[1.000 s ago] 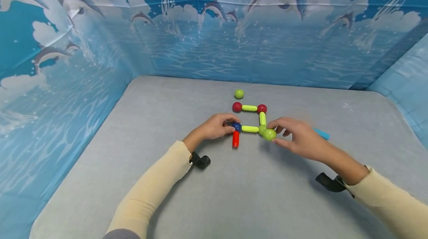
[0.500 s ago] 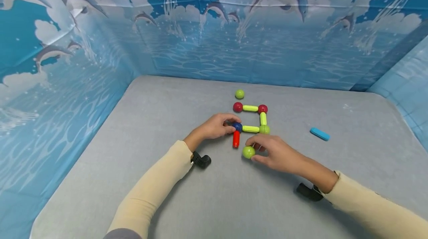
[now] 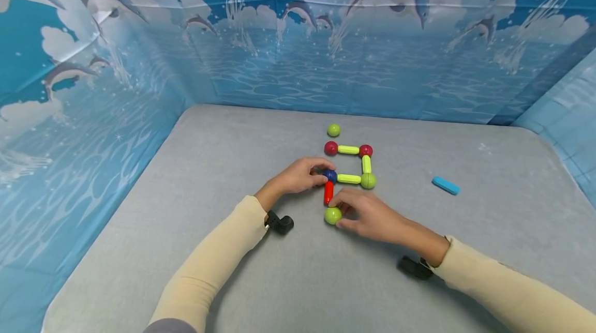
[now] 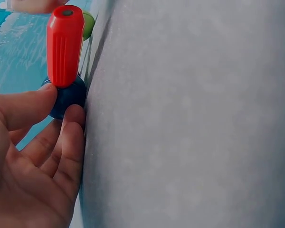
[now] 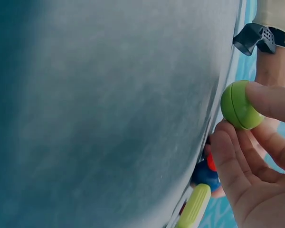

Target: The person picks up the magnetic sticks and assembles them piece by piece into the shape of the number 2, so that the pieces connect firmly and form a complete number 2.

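My left hand (image 3: 302, 175) pinches a dark blue ball (image 4: 69, 97) between thumb and fingers. A red magnetic stick (image 3: 328, 193) juts from that ball toward me, its free end showing a grey metal spot in the left wrist view. With thumb and fingertips my right hand (image 3: 370, 215) holds a green ball (image 3: 332, 215) just below the stick's near end; whether they touch I cannot tell. A yellow-green stick (image 3: 348, 179) links the blue ball to another green ball (image 3: 368, 181). From there a second yellow-green stick (image 3: 366, 164) runs back to a red ball (image 3: 366, 151).
Another yellow-green stick (image 3: 348, 150) joins that corner to a second red ball (image 3: 331, 148). A loose green ball (image 3: 333, 130) lies behind. The blue stick (image 3: 445, 185) rests off to the right on the grey table (image 3: 279, 281). Dolphin-print cloth (image 3: 298, 64) walls the back and sides.
My right hand has carried its green ball left and toward me, from the green corner ball to the red stick's near end. The left hand stays on the blue ball.
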Tool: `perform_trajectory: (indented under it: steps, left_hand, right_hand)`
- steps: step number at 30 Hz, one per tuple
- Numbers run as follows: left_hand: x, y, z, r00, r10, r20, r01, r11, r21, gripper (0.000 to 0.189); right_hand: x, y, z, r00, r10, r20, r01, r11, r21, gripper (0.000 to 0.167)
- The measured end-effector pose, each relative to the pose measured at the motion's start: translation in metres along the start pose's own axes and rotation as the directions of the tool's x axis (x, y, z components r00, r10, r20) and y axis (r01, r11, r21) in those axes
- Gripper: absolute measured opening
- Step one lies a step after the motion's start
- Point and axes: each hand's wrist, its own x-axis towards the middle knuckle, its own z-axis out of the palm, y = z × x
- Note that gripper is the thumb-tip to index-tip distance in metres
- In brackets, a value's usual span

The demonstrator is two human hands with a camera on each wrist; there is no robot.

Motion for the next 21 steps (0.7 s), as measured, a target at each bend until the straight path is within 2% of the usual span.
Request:
perform_trajectory:
  steps: [13, 21]
  left_hand:
    - [-0.0008, 0.0014, -0.0001, 1.0, -0.002, 0.011, 0.002, 1.0, -0.011, 0.034]
    - [-0.0003, -0.0011, 0.0003, 1.0, 0.002, 0.003, -0.002, 1.0, -0.004, 0.034]
  right_hand:
    - [0.0085, -0.002, 0.0054, 0.998, 0.017, -0.058, -0.017, 1.0, 0.003, 0.026]
    - [0.0102, 0.0003, 0.0055, 0.999, 0.03, -0.033, -0.03, 1.0, -0.001, 0.028]
